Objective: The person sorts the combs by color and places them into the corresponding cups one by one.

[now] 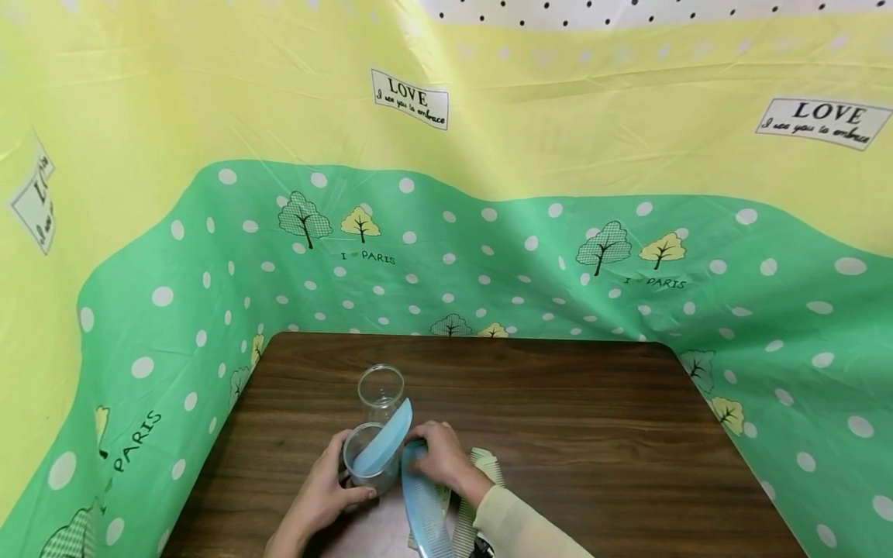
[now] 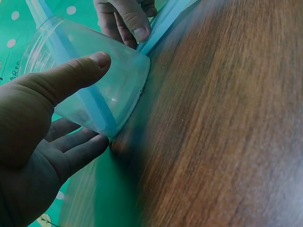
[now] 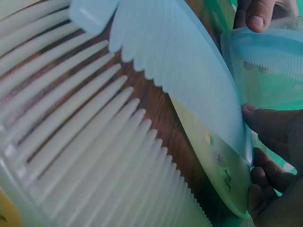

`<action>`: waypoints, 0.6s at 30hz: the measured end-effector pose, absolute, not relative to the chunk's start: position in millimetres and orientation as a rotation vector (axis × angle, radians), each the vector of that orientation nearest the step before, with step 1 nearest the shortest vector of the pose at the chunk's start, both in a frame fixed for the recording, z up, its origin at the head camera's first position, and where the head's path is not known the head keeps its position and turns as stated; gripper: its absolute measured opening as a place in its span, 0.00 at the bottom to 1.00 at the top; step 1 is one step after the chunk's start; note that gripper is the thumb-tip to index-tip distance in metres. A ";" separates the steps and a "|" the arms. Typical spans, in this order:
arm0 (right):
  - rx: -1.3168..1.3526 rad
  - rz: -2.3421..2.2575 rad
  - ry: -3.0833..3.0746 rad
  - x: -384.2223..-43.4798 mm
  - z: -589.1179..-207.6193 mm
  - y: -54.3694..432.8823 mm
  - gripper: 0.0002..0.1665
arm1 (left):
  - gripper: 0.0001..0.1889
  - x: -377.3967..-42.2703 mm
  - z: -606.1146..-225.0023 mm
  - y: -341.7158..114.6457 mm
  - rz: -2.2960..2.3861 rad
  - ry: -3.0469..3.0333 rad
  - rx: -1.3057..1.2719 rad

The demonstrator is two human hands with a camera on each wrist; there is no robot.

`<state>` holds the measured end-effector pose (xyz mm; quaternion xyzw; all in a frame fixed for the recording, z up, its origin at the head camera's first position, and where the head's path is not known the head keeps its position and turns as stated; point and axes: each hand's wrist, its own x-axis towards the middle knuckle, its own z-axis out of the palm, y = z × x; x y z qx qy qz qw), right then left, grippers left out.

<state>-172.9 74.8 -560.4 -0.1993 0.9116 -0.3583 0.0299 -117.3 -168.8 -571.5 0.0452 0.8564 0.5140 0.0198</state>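
Observation:
My left hand [image 1: 321, 488] grips a clear cup [image 1: 377, 482] from its left side, thumb in front. Inside leans a light blue comb [image 1: 391, 435], its upper end sticking out past the rim. Just right of the cup, my right hand [image 1: 439, 459] pinches the far end of a second light blue comb [image 1: 427, 508]. In the right wrist view, thumb and fingertips meet at this blue comb's [image 3: 184, 66] tip. Under it lies a pale green comb with a small printed pattern [image 3: 208, 146]. Another pale green comb [image 3: 99, 146], with wide teeth, lies nearer that camera.
A second clear cup [image 1: 380, 387] stands behind the gripped one. More pale combs [image 1: 488, 465] lie beneath and beside my right wrist. The brown wood-grain table [image 1: 593, 434] is bordered by a green and yellow patterned cloth [image 1: 488, 232] at the back and sides.

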 end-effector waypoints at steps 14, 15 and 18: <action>-0.565 -1.187 2.716 -176.4 -555.4 78.7 0.23 | 0.52 -117.4 -569.2 -167.4 1.607 2.639 0.118; -0.555 -1.203 2.702 -177.1 -554.5 79.5 0.24 | 0.52 -117.2 -569.5 -167.5 1.604 2.642 0.120; -0.542 -1.219 2.678 -178.7 -552.0 82.5 0.24 | 0.52 -116.5 -570.7 -168.2 1.588 2.659 0.135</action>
